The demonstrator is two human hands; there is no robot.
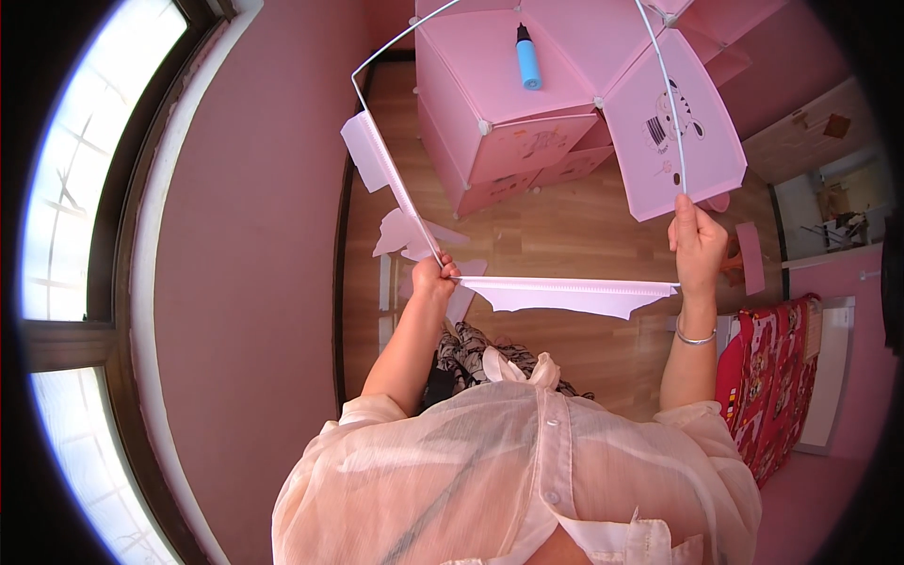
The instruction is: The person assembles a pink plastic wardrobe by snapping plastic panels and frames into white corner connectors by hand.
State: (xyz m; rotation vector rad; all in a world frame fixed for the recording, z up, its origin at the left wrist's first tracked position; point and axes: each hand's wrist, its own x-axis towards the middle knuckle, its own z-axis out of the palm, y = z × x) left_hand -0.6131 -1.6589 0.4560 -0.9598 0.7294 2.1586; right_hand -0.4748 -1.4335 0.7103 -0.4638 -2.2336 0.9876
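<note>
The person holds a white wire frame [527, 282] up in front of the chest with both hands. The left hand [431, 279] has its fingers closed around the frame's near-left corner, and the right hand [699, 247], a bangle [695, 337] on its wrist, has its fingers wrapped around the near-right corner. Torn strips of pale pink plastic panel [574, 294] cling to the frame: one ragged strip runs along the near edge between the two hands, and a shorter scrap [369, 155] hangs on the left edge, farther from the person.

Beyond the frame stands a pink modular cube cabinet [513, 104] with a blue marker [527, 58] lying on its top. One cabinet door [673, 141], printed with a cartoon animal, hangs open just beyond the frame's right edge. On the wooden floor [584, 226] between the cabinet and the frame lie pink torn pieces [405, 234]. A red patterned cloth [772, 377] hangs to the right of the frame, below the right hand.

The frame is thin and held only at two corners, so it could twist or spring out of the grip if the hands pull unevenly. The torn panel edge looks jagged and may rip further or drop more scraps. The far end of the frame sits close to the open door and could knock it.
</note>
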